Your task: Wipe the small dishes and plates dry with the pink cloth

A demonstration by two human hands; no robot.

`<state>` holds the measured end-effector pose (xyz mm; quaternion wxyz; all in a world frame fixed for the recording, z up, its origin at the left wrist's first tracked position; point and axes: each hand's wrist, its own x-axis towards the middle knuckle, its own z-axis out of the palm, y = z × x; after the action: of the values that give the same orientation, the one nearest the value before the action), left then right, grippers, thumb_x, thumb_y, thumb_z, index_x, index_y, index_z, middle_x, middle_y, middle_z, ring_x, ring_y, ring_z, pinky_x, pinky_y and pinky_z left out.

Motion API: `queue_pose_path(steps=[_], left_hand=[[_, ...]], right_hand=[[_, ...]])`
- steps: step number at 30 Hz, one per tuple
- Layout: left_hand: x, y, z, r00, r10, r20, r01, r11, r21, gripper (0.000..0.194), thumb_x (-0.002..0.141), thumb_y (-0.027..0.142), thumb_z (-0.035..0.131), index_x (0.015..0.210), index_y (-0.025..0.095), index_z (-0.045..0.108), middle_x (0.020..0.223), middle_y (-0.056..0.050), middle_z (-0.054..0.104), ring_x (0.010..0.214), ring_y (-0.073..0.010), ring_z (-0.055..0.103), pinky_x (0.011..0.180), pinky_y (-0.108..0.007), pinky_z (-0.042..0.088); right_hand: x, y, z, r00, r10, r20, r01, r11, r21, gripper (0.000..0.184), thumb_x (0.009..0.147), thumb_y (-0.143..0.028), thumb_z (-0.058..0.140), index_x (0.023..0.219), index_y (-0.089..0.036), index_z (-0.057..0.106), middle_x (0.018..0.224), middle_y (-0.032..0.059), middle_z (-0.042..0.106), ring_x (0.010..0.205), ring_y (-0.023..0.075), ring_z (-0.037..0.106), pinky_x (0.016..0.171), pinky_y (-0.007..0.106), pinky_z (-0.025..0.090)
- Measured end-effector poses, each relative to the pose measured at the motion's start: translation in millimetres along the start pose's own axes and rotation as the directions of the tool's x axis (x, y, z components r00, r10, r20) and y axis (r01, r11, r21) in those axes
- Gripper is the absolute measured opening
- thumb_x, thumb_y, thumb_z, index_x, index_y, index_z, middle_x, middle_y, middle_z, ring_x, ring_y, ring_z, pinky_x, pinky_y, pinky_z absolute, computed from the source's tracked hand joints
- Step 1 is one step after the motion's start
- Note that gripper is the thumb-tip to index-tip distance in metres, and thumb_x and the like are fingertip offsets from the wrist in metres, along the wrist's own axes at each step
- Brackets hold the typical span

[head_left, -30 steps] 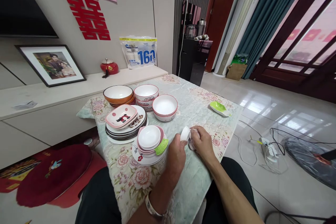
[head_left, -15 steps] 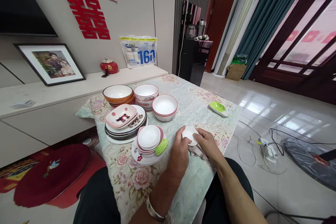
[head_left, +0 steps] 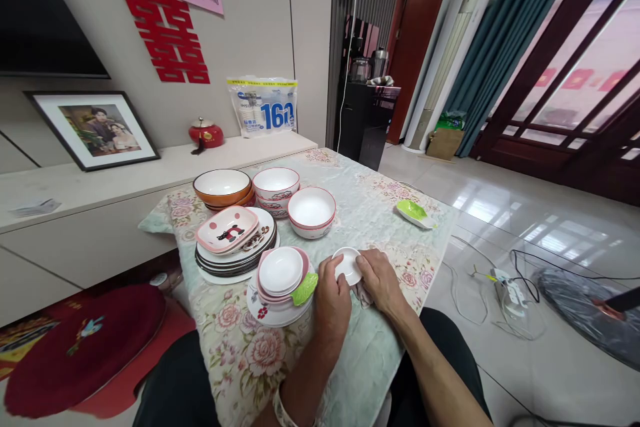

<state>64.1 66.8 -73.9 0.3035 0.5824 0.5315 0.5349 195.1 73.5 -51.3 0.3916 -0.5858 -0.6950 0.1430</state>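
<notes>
A small white dish (head_left: 349,265) is held between my two hands above the floral tablecloth, its hollow side up. My left hand (head_left: 333,297) grips its left rim. My right hand (head_left: 383,277) pinches the right rim, and a crumpled pinkish cloth (head_left: 363,295) shows beneath that hand, partly hidden. Just left of my left hand is a stack of small white bowls (head_left: 281,270) on pink and flowered plates, with a green leaf-shaped piece (head_left: 305,289) sticking out.
Behind stand orange bowls (head_left: 223,187), red-rimmed bowls (head_left: 312,209) and another bowl stack (head_left: 277,185). Dark-rimmed plates (head_left: 235,265) carry a pink square dish (head_left: 227,229). A green-and-white leaf dish (head_left: 414,211) lies near the table's right edge. A power strip (head_left: 510,292) with cables is on the floor.
The white dish turned from on edge to hollow side up, then moved slightly left with both hands toward the small-bowl stack. The camera view shifted slightly.
</notes>
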Motion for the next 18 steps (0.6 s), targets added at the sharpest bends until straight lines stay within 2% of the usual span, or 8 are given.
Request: queue_pose_path(steps=[2, 4, 6, 10, 14, 18], left_hand=[[-0.8, -3.3, 1.6, 1.0, 0.021, -0.014, -0.02, 1.0, 0.023, 0.039, 0.084, 0.008, 0.043, 0.118, 0.015, 0.061, 0.123, -0.014, 0.061, 0.122, -0.0252, 0.055, 0.107, -0.049, 0.045], [-1.6, -6.0, 3.1, 0.999, 0.042, -0.003, -0.042, 0.998, 0.042, 0.039, 0.086, 0.009, 0.042, 0.12, 0.014, 0.059, 0.125, -0.015, 0.059, 0.123, -0.0257, 0.054, 0.106, -0.05, 0.046], [-1.8, -7.7, 3.8, 0.997, 0.075, 0.015, -0.076, 0.995, 0.063, 0.039, 0.086, 0.009, 0.041, 0.121, 0.014, 0.058, 0.125, -0.015, 0.058, 0.124, -0.0256, 0.053, 0.106, -0.05, 0.045], [-1.2, -5.4, 2.0, 0.99, 0.136, 0.04, -0.139, 0.986, 0.093, 0.039, 0.088, 0.009, 0.039, 0.123, 0.014, 0.058, 0.127, -0.016, 0.057, 0.124, -0.0256, 0.053, 0.107, -0.05, 0.044], [-4.6, 4.0, 1.3, 0.987, 0.154, 0.052, -0.159, 0.979, 0.129, 0.047, 0.088, 0.013, 0.047, 0.134, 0.019, 0.053, 0.142, -0.017, 0.043, 0.133, -0.0294, 0.046, 0.108, -0.052, 0.043], [-13.5, 8.5, 6.7, 0.982, 0.166, 0.092, -0.177, 0.975, 0.131, 0.076, 0.08, 0.014, 0.059, 0.15, 0.023, 0.031, 0.155, -0.02, 0.022, 0.135, -0.0332, 0.043, 0.103, -0.052, 0.047]], right_hand=[[0.2, -0.5, 0.4, 0.991, -0.027, -0.133, 0.016, 0.996, -0.083, 0.039, 0.098, -0.042, 0.043, 0.116, -0.019, 0.069, 0.103, 0.0114, 0.065, 0.097, 0.0261, 0.055, 0.087, 0.041, 0.042], [1.4, -0.9, -0.2, 0.977, -0.038, -0.209, 0.007, 0.989, -0.147, 0.034, 0.095, -0.039, 0.051, 0.113, -0.018, 0.07, 0.1, 0.0121, 0.064, 0.096, 0.0268, 0.053, 0.086, 0.041, 0.042], [3.9, -1.7, -1.8, 0.98, -0.052, -0.191, 0.017, 0.984, -0.177, 0.026, 0.093, -0.035, 0.054, 0.096, -0.019, 0.074, 0.089, 0.0099, 0.063, 0.09, 0.0256, 0.052, 0.082, 0.039, 0.042], [13.6, -3.6, -7.3, 0.996, -0.014, -0.093, -0.002, 0.985, -0.17, 0.025, 0.09, -0.031, 0.055, 0.075, -0.02, 0.071, 0.075, 0.0059, 0.062, 0.079, 0.0222, 0.053, 0.074, 0.034, 0.04], [26.1, -0.8, -10.8, 0.982, 0.186, 0.032, -0.187, 0.982, 0.04, 0.023, 0.083, -0.03, 0.057, 0.064, -0.019, 0.066, 0.064, 0.0003, 0.06, 0.065, 0.0164, 0.053, 0.063, 0.029, 0.037], [37.3, 7.9, -11.3, 0.931, 0.365, 0.019, -0.361, 0.911, 0.199, 0.024, 0.076, -0.035, 0.059, 0.06, -0.019, 0.064, 0.056, -0.0024, 0.056, 0.057, 0.0146, 0.05, 0.055, 0.027, 0.034]])
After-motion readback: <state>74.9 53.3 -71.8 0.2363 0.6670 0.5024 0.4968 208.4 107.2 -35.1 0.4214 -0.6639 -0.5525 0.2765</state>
